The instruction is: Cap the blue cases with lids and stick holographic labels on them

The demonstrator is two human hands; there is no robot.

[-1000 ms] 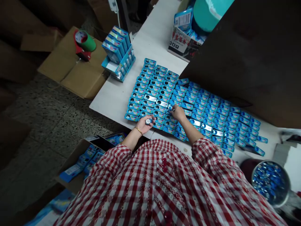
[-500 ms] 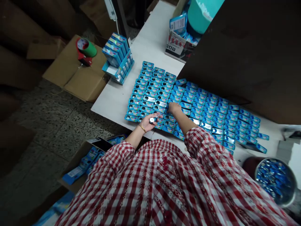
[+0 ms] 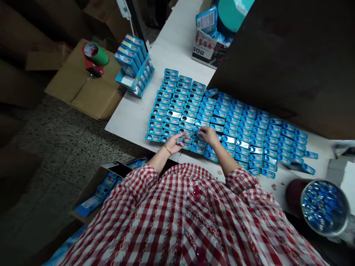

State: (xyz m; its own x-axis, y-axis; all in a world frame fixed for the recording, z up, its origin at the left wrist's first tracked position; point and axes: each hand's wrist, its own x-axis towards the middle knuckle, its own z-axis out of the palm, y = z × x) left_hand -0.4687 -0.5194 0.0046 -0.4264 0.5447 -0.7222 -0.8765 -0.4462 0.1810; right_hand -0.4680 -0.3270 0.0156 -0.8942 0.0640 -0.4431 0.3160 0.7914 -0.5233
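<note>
Small blue boxes (image 3: pixel 163 100) stand in packed rows on the white table. Those in the left columns show dark round spots, while most farther right show blue round ones. My left hand (image 3: pixel 174 143), palm up with fingers curled, holds a small round silver piece (image 3: pixel 179 140) above the near edge of the rows. Just to its right, my right hand (image 3: pixel 209 135) reaches down with fingertips pinched together at one of the boxes. Whatever lies between those fingertips is too small to make out.
A steel pot (image 3: pixel 324 207) of shiny blue pieces is at the right. At the table's left end stands a blue display tray (image 3: pixel 141 79) with boxes. A carton (image 3: pixel 203 53) holds blue packets and a teal tub. A tape dispenser (image 3: pixel 95 59) lies on a cardboard box (image 3: pixel 91 96).
My right hand has drawn slightly down toward me among the boxes. My left hand stays nearly in place, still holding the round piece. The whole view has shifted a little.
</note>
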